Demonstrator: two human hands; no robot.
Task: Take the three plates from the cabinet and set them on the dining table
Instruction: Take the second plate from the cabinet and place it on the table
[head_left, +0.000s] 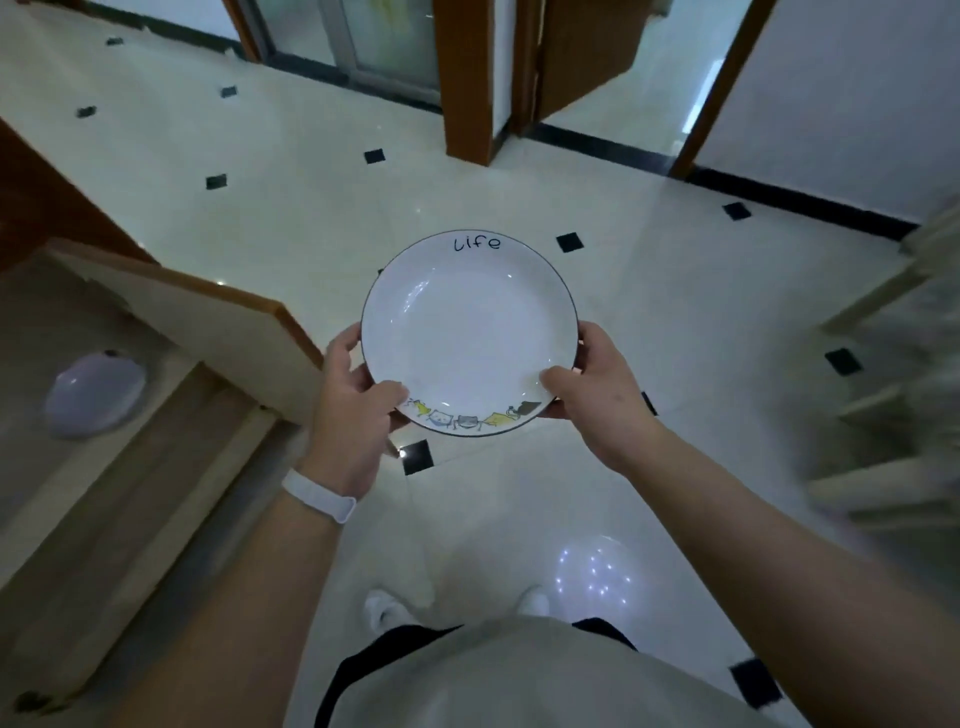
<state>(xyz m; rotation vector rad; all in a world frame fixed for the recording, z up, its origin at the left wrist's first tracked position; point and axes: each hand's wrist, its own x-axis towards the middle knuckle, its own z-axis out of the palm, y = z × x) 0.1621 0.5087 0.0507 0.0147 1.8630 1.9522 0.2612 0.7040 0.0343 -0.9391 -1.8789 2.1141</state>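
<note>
A white plate (467, 322) with a dark rim, the word "Life" at its far edge and small cartoon figures at its near edge is held level over the tiled floor. My left hand (353, 395) grips its left near rim, thumb on top. My right hand (592, 395) grips the right near rim the same way. At the left, the open cabinet (130, 415) shows a shelf with a pale rounded dish (96, 392) lying on it. The dining table is not in view.
The cabinet door (218, 338) stands open at the left, close to my left hand. A wooden door frame (467, 83) and doorways lie ahead. A blurred pale chair or rack (904, 415) stands at the right. Glossy tiled floor (675, 312) lies between them.
</note>
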